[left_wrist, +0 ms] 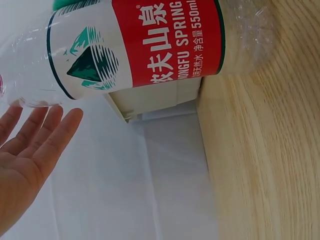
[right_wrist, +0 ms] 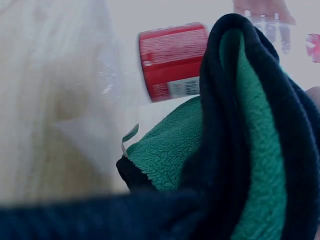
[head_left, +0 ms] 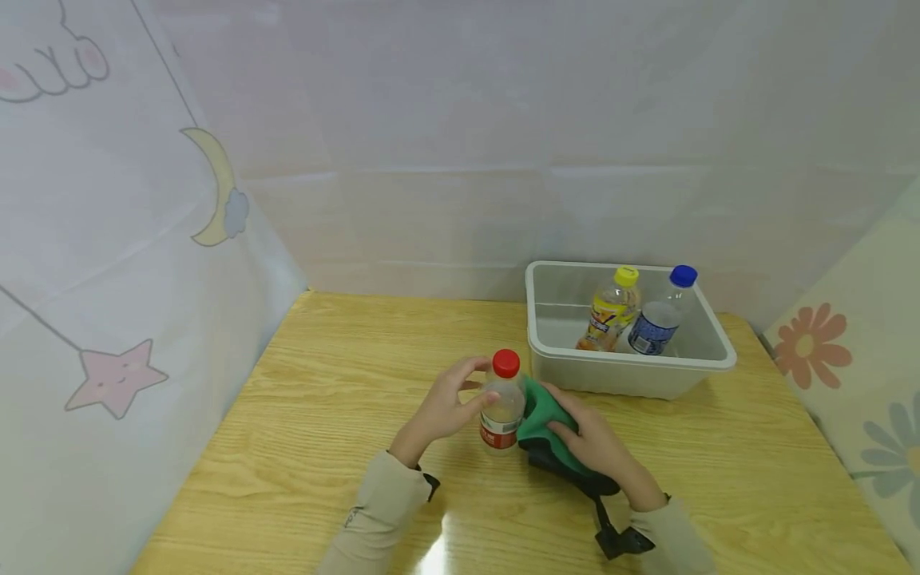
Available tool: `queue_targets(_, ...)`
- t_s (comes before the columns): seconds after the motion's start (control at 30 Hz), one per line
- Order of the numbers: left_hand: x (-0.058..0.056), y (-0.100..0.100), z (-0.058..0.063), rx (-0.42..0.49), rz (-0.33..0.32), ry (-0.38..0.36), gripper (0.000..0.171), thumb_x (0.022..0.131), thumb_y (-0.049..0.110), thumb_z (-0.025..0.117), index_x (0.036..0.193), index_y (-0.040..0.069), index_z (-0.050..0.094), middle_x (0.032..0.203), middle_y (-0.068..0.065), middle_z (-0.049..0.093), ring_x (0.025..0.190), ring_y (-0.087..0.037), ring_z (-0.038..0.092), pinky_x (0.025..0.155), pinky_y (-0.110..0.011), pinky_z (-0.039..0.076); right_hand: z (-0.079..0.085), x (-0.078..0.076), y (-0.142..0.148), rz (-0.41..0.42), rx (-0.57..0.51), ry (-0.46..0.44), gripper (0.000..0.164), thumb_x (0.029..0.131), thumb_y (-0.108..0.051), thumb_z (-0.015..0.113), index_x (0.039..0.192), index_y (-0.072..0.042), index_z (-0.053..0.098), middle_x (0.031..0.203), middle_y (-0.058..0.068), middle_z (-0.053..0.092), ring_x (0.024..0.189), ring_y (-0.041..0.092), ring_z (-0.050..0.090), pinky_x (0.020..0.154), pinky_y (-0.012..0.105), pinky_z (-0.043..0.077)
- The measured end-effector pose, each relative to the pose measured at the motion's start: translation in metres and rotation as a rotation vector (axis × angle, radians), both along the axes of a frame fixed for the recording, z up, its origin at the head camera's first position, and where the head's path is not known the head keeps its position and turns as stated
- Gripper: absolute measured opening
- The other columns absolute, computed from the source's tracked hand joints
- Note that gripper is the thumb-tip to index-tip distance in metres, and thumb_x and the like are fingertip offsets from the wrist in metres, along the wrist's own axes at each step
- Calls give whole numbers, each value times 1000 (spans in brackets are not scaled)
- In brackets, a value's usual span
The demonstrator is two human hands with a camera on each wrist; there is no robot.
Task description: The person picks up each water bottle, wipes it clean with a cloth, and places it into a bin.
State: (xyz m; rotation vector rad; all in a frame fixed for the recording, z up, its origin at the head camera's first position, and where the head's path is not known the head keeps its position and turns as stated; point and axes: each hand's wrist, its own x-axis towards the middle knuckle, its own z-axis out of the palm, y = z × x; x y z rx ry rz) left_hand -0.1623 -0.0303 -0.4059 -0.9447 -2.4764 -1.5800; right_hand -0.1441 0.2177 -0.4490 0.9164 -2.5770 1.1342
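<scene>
A clear plastic water bottle (head_left: 501,407) with a red cap and red-and-white label stands upright on the table. My left hand (head_left: 453,403) is at its upper part, thumb across the near side. In the left wrist view the fingers (left_wrist: 62,132) are nearly straight, tips right at the bottle's shoulder. My right hand (head_left: 591,435) grips a folded green cloth (head_left: 542,411) with dark edging, close against the bottle's right side. Seen from the right wrist, the bunched cloth (right_wrist: 170,145) hides part of the bottle's label (right_wrist: 172,60).
Behind the right hand stands a white plastic bin (head_left: 625,363). Inside it lean a yellow-capped bottle (head_left: 607,311) and a blue-capped bottle (head_left: 657,319). The wooden table (head_left: 338,367) meets a pale curtain (head_left: 431,224) at the back. A dark strap (head_left: 614,539) hangs by the right wrist.
</scene>
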Motion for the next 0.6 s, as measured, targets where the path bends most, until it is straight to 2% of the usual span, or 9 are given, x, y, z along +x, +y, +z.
queue_targets(0.03, -3, -1, -5, 0, 0, 7, 41, 87, 14, 62, 123, -1, 48, 118, -14, 52, 111, -27, 49, 82, -42, 50, 4, 0, 0, 4, -7, 6, 59, 77, 10, 65, 131, 5, 42, 124, 21, 52, 110, 37, 51, 85, 51, 44)
queue_targets(0.2, -5, -3, -3, -9, -8, 17, 40, 86, 9, 63, 122, 0, 50, 114, -14, 53, 105, -27, 51, 78, -42, 52, 20, 0, 0, 10, -19, 76, 62, 74, 12, 66, 130, 5, 43, 120, 21, 55, 105, 36, 54, 80, 49, 46)
queue_targets(0.4, -7, -6, -1, -26, -42, 12, 42, 85, 2, 62, 124, -5, 48, 115, -20, 54, 105, -33, 53, 78, -44, 52, 32, -2, -1, -4, -5, 127, 62, 73, 10, 68, 130, 4, 44, 116, 19, 57, 100, 33, 56, 76, 48, 48)
queue_targets(0.6, -8, -10, 0, -46, -53, 10, 41, 87, 10, 62, 125, -1, 50, 117, -15, 56, 105, -28, 54, 80, -39, 51, 41, -3, -5, -1, 0, 164, 62, 74, 8, 69, 130, 3, 45, 116, 17, 57, 98, 29, 56, 74, 46, 47)
